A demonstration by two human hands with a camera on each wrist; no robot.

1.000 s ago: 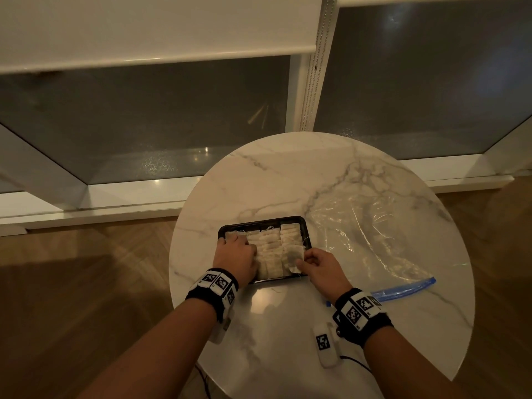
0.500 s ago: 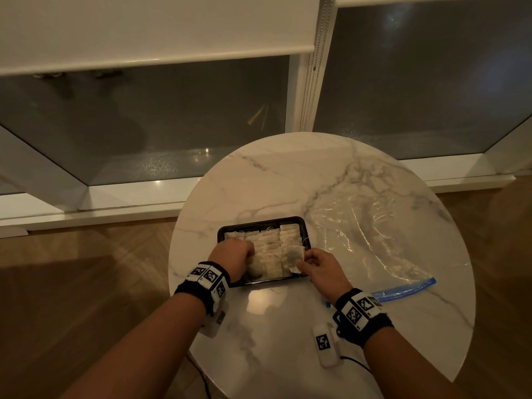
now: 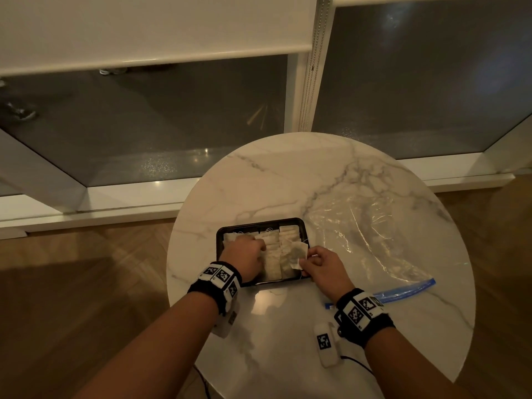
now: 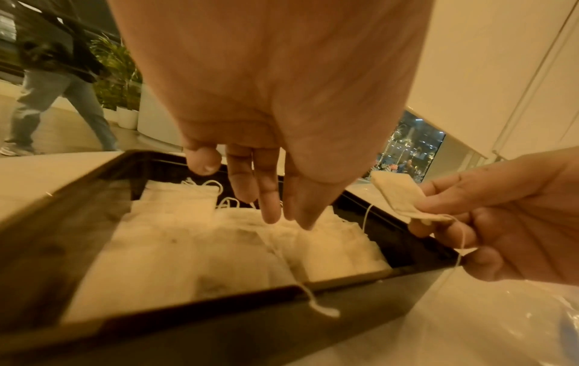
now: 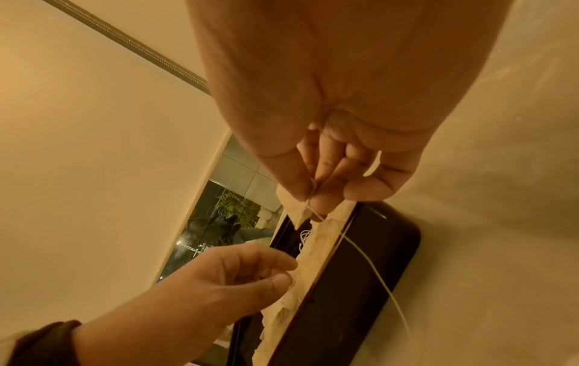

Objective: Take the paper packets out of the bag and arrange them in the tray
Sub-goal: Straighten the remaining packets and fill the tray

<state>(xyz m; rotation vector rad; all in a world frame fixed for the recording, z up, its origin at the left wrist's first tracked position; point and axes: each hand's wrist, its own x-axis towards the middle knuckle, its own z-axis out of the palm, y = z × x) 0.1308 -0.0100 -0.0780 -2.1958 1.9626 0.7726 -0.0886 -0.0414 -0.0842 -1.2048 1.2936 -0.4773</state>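
Since a second ago, the left hand [image 3: 248,258] has slid from the tray's near left corner toward its middle, and the wrist has swung outward; the right hand [image 3: 324,269] keeps its place at the tray's right edge with the same packet.

Left fingers [image 4: 266,198] now point down, nearly straight, their tips resting on the packets [image 3: 272,256] lying in rows inside the black tray [image 3: 220,236]; they curl around nothing. Right thumb and fingers pinch one loose packet [image 3: 296,251] by its near corner, holding it tilted above the tray's right column, and its string [image 4: 460,250] trails down across the fingers. Another string [image 4: 313,299] hangs over the tray's near rim.

On the round marble table [image 3: 273,174] the tray sits just left of centre. At 3 o'clock from the tray lies the clear plastic bag [image 3: 371,234], flat and crumpled, touching or nearly touching the tray's right side; its blue zip strip [image 3: 403,290] runs at about 4 o'clock. A small white tagged device [image 3: 325,345] lies at 6 o'clock, beside the right wristband [image 3: 361,312]. Beyond the table at 12 o'clock stand dark window panes [image 3: 158,119] under a white roller blind [image 3: 144,27].
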